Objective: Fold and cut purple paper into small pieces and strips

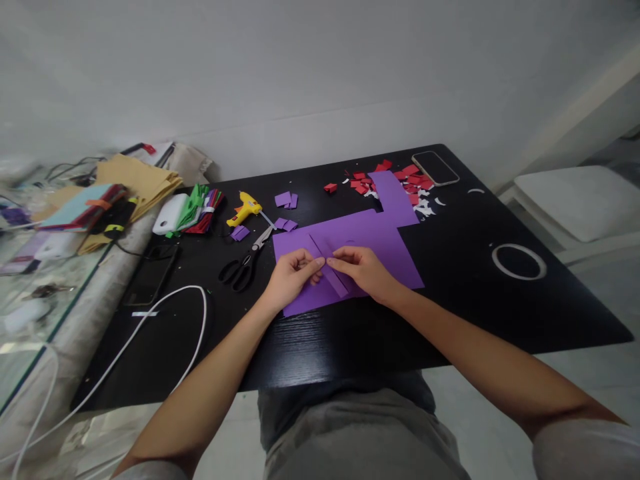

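My left hand (295, 275) and my right hand (363, 270) nearly meet over a purple paper sheet (405, 270) on the black table. Thumb and fingers of both hands are pinched on a narrow purple paper strip (337, 283), which slants across the sheet. Part of the strip is hidden by the fingers. Black-handled scissors (241, 270) lie left of the sheet. Behind them rests a yellow glue gun (246, 208). Small purple paper pieces (284, 199) are grouped near it. Another purple sheet (393, 197) overlaps the far right corner.
Red paper pieces (360, 183) and white scraps (425, 203) lie at the back right, beside a phone (435, 168). A pale ring (519, 245) sits on the right. Bundled coloured sheets (197, 207), a dark phone (151, 275) and a white cable (204, 313) occupy the left.
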Tool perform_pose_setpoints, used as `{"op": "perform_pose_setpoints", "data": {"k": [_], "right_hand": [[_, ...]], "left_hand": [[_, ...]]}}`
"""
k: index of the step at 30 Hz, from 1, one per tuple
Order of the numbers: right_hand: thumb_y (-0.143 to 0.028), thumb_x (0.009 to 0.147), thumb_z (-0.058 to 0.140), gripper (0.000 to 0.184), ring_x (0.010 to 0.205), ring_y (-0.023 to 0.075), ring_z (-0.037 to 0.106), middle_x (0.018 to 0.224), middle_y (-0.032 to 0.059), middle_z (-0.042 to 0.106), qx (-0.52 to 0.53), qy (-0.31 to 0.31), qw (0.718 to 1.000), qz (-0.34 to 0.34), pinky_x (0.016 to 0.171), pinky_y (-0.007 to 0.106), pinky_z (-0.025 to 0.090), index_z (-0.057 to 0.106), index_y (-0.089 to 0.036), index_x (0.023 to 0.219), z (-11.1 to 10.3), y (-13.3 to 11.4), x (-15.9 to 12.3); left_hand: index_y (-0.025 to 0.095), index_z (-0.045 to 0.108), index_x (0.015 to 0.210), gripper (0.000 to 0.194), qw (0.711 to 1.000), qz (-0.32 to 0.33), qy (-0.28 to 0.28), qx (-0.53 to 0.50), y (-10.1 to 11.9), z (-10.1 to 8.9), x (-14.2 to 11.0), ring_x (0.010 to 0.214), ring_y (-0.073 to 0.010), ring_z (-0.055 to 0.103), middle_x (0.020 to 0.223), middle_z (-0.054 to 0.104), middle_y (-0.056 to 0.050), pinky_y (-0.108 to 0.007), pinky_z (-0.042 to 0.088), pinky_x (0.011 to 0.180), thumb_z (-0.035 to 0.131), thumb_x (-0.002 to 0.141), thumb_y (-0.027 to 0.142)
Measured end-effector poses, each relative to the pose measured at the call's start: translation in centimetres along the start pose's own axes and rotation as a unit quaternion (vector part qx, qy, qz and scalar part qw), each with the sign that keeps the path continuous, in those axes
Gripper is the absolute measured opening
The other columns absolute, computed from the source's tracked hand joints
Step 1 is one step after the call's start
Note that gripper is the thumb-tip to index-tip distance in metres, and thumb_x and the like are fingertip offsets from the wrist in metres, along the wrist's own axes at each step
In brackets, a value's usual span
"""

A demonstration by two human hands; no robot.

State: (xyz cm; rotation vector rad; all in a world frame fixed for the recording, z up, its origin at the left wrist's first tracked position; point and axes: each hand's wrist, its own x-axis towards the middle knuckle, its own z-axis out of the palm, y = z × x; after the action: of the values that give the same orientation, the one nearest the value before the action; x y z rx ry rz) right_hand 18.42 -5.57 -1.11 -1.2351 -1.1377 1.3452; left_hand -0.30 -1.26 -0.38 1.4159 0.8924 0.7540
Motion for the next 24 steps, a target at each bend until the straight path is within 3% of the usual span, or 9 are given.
{"op": "perform_pose_setpoints", "data": {"k": [4, 7, 9, 12, 14, 15, 19, 24], "right_hand": [[-0.045, 0.071, 0.086, 0.030, 0.070, 0.0142, 0.061, 0.076, -0.0013, 0.070, 0.018, 0.012, 1.000, 0.014, 0.075, 0.032, 0.050, 0.073, -0.019, 0.080, -0.3, 0.3, 0.2], [-0.041, 0.073, 0.087, 0.029, 0.072, 0.0171, 0.068, 0.078, 0.0018, 0.074, 0.092, 0.024, 0.995, 0.038, 0.080, 0.036, 0.056, 0.068, -0.020, 0.075, -0.4, -0.2, 0.4], [-0.036, 0.077, 0.085, 0.029, 0.073, 0.0200, 0.073, 0.083, 0.0058, 0.078, 0.175, 0.010, 0.982, 0.074, 0.082, 0.040, 0.061, 0.061, -0.020, 0.071, -0.4, -0.7, 0.5], [-0.026, 0.082, 0.079, 0.026, 0.074, 0.0219, 0.077, 0.087, 0.0102, 0.080, 0.238, -0.014, 0.965, 0.112, 0.080, 0.040, 0.065, 0.057, -0.019, 0.071, -0.4, -1.5, 0.4], [-0.022, 0.084, 0.077, 0.021, 0.073, 0.0219, 0.077, 0.086, 0.0110, 0.080, 0.236, -0.021, 0.964, 0.122, 0.075, 0.037, 0.065, 0.057, -0.019, 0.077, -0.4, -1.8, 0.4], [-0.022, 0.084, 0.077, 0.020, 0.073, 0.0219, 0.077, 0.085, 0.0109, 0.079, 0.232, -0.024, 0.964, 0.124, 0.072, 0.036, 0.065, 0.058, -0.019, 0.079, -0.4, -1.9, 0.3], [-0.025, 0.077, 0.084, 0.031, 0.069, 0.0196, 0.073, 0.087, 0.0086, 0.078, 0.219, -0.027, 0.970, 0.099, 0.068, 0.035, 0.062, 0.053, -0.021, 0.079, -0.3, -1.5, 0.4], [-0.031, 0.065, 0.092, 0.037, 0.064, 0.0110, 0.057, 0.077, -0.0013, 0.065, 0.180, -0.029, 0.983, 0.036, 0.062, 0.028, 0.048, 0.058, -0.020, 0.074, -0.5, -0.6, 0.9]], "left_hand": [[0.016, 0.066, 0.080, 0.043, 0.999, 0.008, 0.004, 0.037, 0.5, -1.1, 0.4, 0.059, -0.0144, 0.063, 0.070, 0.071, -0.004, -0.027, 0.053, 0.060, 0.074, 0.084, 0.059], [0.018, 0.069, 0.085, 0.034, 0.976, 0.067, 0.081, 0.191, 2.0, -3.9, -0.1, 0.068, -0.0173, 0.065, 0.075, 0.071, -0.005, -0.028, 0.051, 0.065, 0.065, 0.092, 0.051], [0.020, 0.071, 0.091, 0.025, 0.919, 0.062, 0.117, 0.372, 3.1, -6.2, -1.1, 0.073, -0.0202, 0.066, 0.082, 0.073, -0.006, -0.029, 0.050, 0.067, 0.061, 0.095, 0.043], [0.018, 0.071, 0.098, 0.018, 0.766, -0.060, 0.134, 0.626, 4.3, -9.3, -2.9, 0.086, -0.0302, 0.070, 0.096, 0.075, -0.013, -0.036, 0.052, 0.073, 0.059, 0.092, 0.029], [0.014, 0.069, 0.112, 0.028, 0.690, -0.126, 0.128, 0.701, 4.4, -10.6, -3.8, 0.100, -0.0365, 0.071, 0.109, 0.073, -0.019, -0.042, 0.053, 0.082, 0.057, 0.093, 0.030], [0.011, 0.067, 0.116, 0.032, 0.673, -0.146, 0.112, 0.717, 4.3, -11.1, -4.1, 0.104, -0.0374, 0.071, 0.112, 0.072, -0.021, -0.043, 0.053, 0.087, 0.057, 0.093, 0.031], [0.008, 0.065, 0.120, 0.038, 0.673, -0.183, 0.034, 0.716, 3.3, -12.1, -4.1, 0.109, -0.0351, 0.071, 0.117, 0.072, -0.021, -0.041, 0.053, 0.093, 0.058, 0.093, 0.035], [0.012, 0.068, 0.107, 0.032, 0.690, -0.169, 0.030, 0.703, 2.6, -12.7, -3.4, 0.103, -0.0332, 0.073, 0.110, 0.075, -0.019, -0.037, 0.054, 0.086, 0.058, 0.092, 0.038]]}}
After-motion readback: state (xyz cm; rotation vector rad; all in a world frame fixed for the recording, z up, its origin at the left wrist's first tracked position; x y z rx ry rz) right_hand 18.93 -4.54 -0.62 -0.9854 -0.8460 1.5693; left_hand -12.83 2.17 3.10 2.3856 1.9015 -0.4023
